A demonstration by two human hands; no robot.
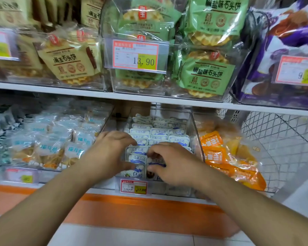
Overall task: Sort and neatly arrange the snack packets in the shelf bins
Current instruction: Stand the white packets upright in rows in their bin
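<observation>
Clear plastic forms the middle bin [194, 121] on the lower shelf, and it holds small white-and-blue snack packets [159, 132] that stand in rows from the back wall to the front edge. Both hands are inside this bin, near its front edge. The left hand [107, 151] lies over the left side of the rows with its fingers curled down onto the packets; the thumb presses against one packet low at the front. The right hand [174, 164] is just beside it, and its curled fingers pinch the top of one front packet [156, 161] — the fingertips touch its upper edge. A small price tag [133, 186] with a yellow corner is fixed on the front wall of the bin, under the hands.

On the left of this bin, another clear bin holds pale blue packets [48, 148] with yellow cakes inside, rather mixed. On the right, orange packets [220, 155] lie in a loose heap, and beyond them there is a white wire basket [283, 139] at the right end of the shelf.

On the upper shelf edge stand more bins — beige waffle biscuit bags [68, 63] at the left, green waffle biscuit bags [206, 71] in the middle with a price tag reading 13.90 [135, 55], and purple bags [283, 41] at the right.
</observation>
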